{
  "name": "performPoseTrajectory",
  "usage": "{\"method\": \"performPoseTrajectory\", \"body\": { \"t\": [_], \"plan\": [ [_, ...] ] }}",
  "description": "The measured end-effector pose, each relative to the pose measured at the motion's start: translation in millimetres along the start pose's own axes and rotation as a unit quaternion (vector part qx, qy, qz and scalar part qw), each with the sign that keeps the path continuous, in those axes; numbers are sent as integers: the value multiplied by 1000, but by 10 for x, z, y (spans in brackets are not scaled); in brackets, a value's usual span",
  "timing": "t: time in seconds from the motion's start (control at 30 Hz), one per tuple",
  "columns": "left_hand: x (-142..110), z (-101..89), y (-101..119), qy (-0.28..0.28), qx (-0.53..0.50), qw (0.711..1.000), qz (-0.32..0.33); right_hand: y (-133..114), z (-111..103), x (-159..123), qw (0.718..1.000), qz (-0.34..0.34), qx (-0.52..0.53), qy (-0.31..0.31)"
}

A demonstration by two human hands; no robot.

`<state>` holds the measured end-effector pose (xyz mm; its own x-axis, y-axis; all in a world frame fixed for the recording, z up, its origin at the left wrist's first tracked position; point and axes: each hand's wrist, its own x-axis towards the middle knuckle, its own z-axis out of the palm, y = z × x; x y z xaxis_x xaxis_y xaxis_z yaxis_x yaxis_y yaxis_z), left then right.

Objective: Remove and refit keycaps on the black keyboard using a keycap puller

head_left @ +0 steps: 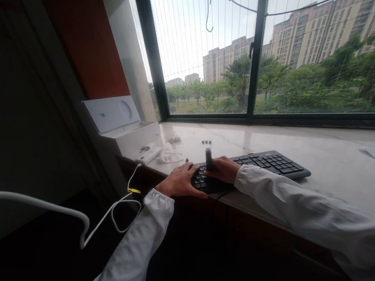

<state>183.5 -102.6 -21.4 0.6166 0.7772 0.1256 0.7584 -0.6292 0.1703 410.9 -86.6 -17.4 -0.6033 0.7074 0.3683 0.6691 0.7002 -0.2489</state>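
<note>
While our left hand (180, 182) lies flat and spread on its left end, the black keyboard (261, 166) sits along the marble sill's (333, 162) front edge. Our right hand (222, 170) grips a dark upright tool (208, 158) over its keys.

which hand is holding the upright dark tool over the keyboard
The right hand grips the dark tool; the left hand just rests flat on the keyboard's left end.

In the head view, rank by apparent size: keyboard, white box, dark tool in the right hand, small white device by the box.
1. Keyboard and white box: too close to rank.
2. White device.
3. Dark tool, partly hidden by the right hand, so unsure against the device.
</note>
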Motion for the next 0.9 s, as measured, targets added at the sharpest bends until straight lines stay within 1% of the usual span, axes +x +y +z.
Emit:
{"method": "performPoseTrajectory", "body": {
  "t": [0.07, 0.27, 0.5, 0.57, 0.63, 0.73, 0.83, 0.9],
  "plan": [
    [2, 2, 0, 1, -2, 1000, -1, 14, -11, -22, 1000, 0, 3, -1],
    [3, -5, 7, -1, -8, 1000, 3, 33, 42, -57, 999, -41, -4, 26],
    [1, -14, 28, -3, -7, 1000, -3, 56, 79, -45, 998, -33, -1, 48],
    [0, -11, 30, 0, -8, 1000, -4, 41, 61, -34, 999, -10, 7, 46],
    [-2, -6, 28, 5, -10, 1000, -3, 23, 20, -16, 999, 28, 15, 43],
    [-10, 3, 22, 5, -17, 1000, -2, 31, -100, 29, 994, 92, 41, 51],
    [-21, 12, 19, 6, -21, 1000, 1, 134, -275, 75, 980, 166, 96, 45],
    [-29, 18, 16, 10, -22, 1000, 5, 268, -393, 89, 967, 234, 98, 23]
  ]
}}
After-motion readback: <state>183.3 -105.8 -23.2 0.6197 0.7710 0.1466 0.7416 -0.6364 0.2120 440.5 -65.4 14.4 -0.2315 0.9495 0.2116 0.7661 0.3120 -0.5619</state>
